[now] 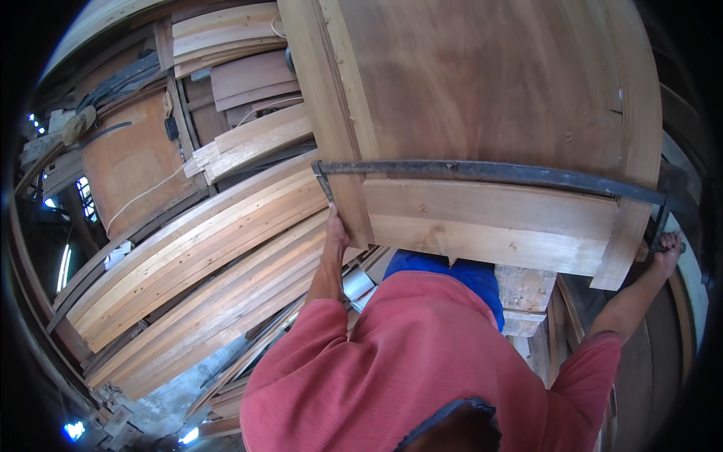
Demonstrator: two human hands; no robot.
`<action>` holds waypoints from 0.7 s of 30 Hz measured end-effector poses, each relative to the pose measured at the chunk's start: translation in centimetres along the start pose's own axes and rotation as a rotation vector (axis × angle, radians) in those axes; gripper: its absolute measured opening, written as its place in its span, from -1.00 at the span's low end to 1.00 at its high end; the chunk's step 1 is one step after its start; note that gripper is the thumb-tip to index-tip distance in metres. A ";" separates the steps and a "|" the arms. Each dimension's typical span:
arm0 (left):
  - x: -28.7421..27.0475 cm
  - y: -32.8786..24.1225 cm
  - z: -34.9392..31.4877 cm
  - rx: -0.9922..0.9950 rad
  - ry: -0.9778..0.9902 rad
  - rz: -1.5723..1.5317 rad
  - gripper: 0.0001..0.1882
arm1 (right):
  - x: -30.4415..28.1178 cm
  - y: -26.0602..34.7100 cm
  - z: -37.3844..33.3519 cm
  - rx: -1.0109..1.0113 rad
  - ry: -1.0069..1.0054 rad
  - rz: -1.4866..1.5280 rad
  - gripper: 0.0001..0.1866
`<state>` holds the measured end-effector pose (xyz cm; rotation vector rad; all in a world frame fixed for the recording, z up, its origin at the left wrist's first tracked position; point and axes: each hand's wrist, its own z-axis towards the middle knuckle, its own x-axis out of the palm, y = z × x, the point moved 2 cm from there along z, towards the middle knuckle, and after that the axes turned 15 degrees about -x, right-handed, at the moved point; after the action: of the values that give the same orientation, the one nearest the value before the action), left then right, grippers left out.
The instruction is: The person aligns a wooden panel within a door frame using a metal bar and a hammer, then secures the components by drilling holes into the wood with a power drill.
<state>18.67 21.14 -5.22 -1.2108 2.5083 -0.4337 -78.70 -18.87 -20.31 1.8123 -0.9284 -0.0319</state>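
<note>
Left hand [337,227] at the wooden panel's [489,90] left edge, by the bar clamp's [452,170] end; cannot tell if gripping. Right hand [666,251] curled round the clamp's handle, just right of panel. Clamp spans the panel's near part. Left of panel: stacked planks [203,260], brown board [132,169]. Pale wooden block [527,290] below panel's near edge.

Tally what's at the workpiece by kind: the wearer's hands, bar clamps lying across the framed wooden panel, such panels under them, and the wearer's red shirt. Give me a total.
Hands, left hand and right hand: 2
Dark bar clamp: 1
Framed wooden panel: 1
Red shirt: 1
Total: 5
</note>
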 end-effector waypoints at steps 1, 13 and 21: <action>0.5 -0.1 0.4 0.007 -0.034 0.013 -0.33 | -0.9 0.4 0.3 0.028 -0.052 -0.065 -0.66; -0.6 1.5 -0.1 0.024 -0.138 0.023 -0.25 | 5.6 0.7 -4.1 0.004 -0.167 -0.081 -0.79; 4.6 0.8 -1.1 0.438 -0.408 0.588 -0.05 | -0.1 0.7 -2.4 -0.097 0.254 0.201 -0.78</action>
<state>14.98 18.13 -5.23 -0.3261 2.1196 -0.4828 -78.15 -17.09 -18.72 1.5837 -0.9058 0.2691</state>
